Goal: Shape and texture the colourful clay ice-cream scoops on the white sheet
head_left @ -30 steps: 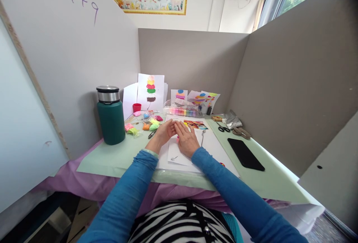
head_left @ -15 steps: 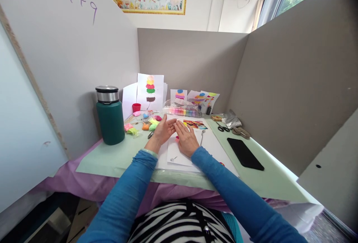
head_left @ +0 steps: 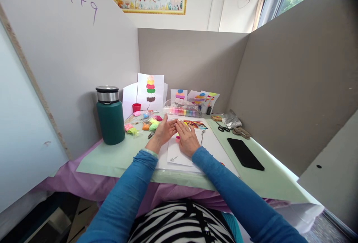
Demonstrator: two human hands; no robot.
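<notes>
My left hand (head_left: 165,131) is raised over the paper, palm turned toward the other hand, its fingers stretched out. My right hand (head_left: 187,138) lies against the left fingertips, back of the hand up, fingers straight. Anything between the two palms is hidden. Below them is a white sheet (head_left: 181,159) with a small dark drawing near its lower left corner and a pink piece (head_left: 178,138) partly covered by my right hand. A small fork (head_left: 202,135) rests on the paper right of my hands, and a colourful picture (head_left: 195,124) lies just behind them.
A green bottle (head_left: 110,122) stands at the left. Bagged coloured clay (head_left: 153,123) and a red cup (head_left: 137,107) are behind. Painted cards (head_left: 150,92) lean at the back near a multicoloured pack (head_left: 184,112). Scissors (head_left: 223,127) and a black phone-like slab (head_left: 245,154) lie right.
</notes>
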